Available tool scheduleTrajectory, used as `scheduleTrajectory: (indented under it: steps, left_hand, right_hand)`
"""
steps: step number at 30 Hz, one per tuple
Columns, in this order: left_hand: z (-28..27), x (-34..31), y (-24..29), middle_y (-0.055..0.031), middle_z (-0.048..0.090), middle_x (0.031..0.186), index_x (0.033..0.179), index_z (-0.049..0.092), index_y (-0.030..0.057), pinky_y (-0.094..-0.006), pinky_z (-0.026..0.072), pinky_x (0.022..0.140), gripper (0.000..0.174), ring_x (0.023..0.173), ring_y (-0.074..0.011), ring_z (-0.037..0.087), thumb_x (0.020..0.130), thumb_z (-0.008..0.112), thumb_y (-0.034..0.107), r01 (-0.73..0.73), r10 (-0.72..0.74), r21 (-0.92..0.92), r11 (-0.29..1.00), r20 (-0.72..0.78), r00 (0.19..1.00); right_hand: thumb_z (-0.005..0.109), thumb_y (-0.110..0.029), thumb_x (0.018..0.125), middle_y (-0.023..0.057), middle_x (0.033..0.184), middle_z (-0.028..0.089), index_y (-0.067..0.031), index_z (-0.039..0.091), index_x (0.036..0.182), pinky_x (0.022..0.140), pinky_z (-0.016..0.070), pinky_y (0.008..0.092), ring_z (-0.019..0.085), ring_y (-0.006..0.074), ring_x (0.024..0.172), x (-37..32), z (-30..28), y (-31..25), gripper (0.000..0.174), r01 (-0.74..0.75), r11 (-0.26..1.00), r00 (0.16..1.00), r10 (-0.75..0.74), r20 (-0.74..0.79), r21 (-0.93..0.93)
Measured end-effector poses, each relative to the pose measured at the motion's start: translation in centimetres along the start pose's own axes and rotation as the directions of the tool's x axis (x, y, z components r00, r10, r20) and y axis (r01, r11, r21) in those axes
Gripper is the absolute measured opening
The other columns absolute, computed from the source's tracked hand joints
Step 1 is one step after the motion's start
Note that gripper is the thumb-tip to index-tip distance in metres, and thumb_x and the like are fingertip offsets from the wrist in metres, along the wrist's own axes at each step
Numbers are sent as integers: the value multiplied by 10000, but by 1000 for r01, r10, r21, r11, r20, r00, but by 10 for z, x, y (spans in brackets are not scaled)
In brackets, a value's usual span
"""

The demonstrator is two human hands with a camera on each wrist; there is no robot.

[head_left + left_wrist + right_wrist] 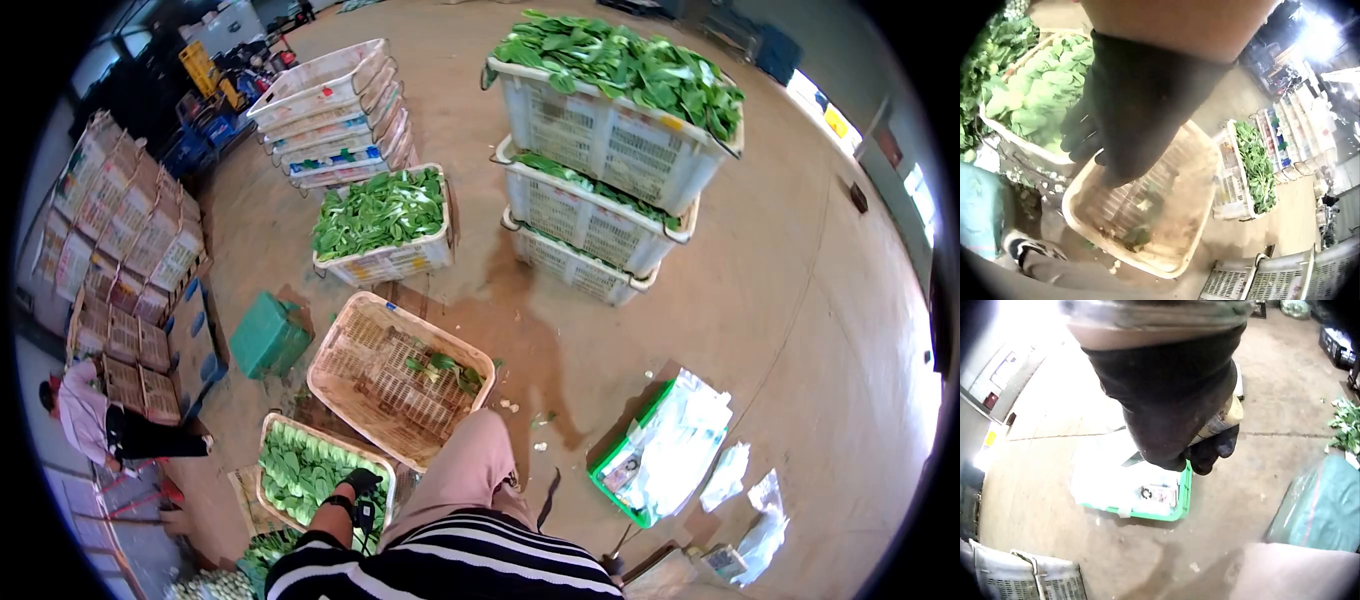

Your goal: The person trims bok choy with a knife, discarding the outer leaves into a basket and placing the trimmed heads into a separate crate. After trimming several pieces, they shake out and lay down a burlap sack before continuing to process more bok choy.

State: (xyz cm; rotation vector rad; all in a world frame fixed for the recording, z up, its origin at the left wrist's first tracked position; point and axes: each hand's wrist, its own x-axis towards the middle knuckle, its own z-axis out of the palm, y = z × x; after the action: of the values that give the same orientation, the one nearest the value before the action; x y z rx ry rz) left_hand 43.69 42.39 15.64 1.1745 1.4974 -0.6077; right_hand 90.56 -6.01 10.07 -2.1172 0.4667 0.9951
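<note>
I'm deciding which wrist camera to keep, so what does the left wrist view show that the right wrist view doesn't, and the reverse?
Only the left wrist view shows the gloved left hand, the crated greens and the tan crate with a few leaves inside. Only the right wrist view shows the gloved right hand gripping a pale-handled tool, and the green-rimmed crate. Both show white slatted crates, floor and something teal.

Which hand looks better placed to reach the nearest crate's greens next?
Likely the left hand: it appears over those greens, while the right hand grips a knife-like tool away from them.
</note>
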Motion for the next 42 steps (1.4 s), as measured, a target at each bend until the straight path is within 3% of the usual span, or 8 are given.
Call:
scheduleTrajectory:
  steps: [3,10,18,21,30,36,37,42]
  left_hand:
    - [-10,-1,68,-79,618,656,854,620,60,-311,486,514,337,550,-179,591,792,558,386,-10,12,52,999,-48,999]
    - [-35,57,224,-107,599,682,740,605,9,-368,448,616,372,598,-227,564,809,488,356,-352,333,-260,899,-117,936]
    - [-25,230,271,-95,613,717,922,602,20,-322,483,533,291,583,-201,573,882,437,256,0,13,-228,974,56,998]
    - [-8,261,255,-120,617,819,1014,547,-23,-338,502,557,246,621,-227,592,860,428,127,-169,426,-942,289,-32,904]
    - [-114,229,362,-91,612,699,799,610,31,-310,467,531,235,576,-175,577,822,523,248,-308,-6,-796,521,-364,931]
    - [-137,179,396,-89,629,797,902,591,21,-322,499,611,217,672,-231,606,828,515,210,-251,316,-963,95,-210,925]
    - [-128,177,390,-66,631,781,948,604,19,-250,472,556,201,633,-139,587,801,537,139,-599,341,-661,451,-493,801]
    - [-172,163,350,-140,608,910,1035,556,-9,-301,459,634,277,752,-199,580,821,534,165,-62,-15,-918,392,-74,997]
  right_hand:
    - [639,-118,676,70,500,530,-12,495,579,375,379,338,489,171,394,-33,31,-16,203,330,714,790,-567,-233,-618]
    - [561,-111,778,82,519,506,-10,471,790,305,375,300,488,175,367,52,28,-284,136,315,878,942,-336,-4,360]
    - [485,-226,884,64,883,608,-31,547,1033,449,441,208,553,106,641,-70,114,-807,254,824,205,124,-975,-185,-528]
    - [449,-204,899,104,987,601,7,511,1111,497,451,220,569,127,754,-80,171,-904,306,881,41,-59,-979,-194,-472]
    - [564,-44,803,100,737,607,21,540,1011,463,443,229,571,122,550,-165,418,-979,220,888,455,293,-667,686,64]
    - [559,-88,825,60,752,610,1,556,1026,513,474,219,572,98,581,-168,560,-976,219,805,544,-17,-378,926,237]
    - [564,-95,825,56,754,609,-7,559,1027,518,474,214,571,93,587,-173,582,-976,221,771,580,-58,-348,936,263]
    - [594,-134,805,50,687,592,-15,571,1004,502,470,225,570,94,556,-174,674,-999,233,882,452,-16,-251,968,132]
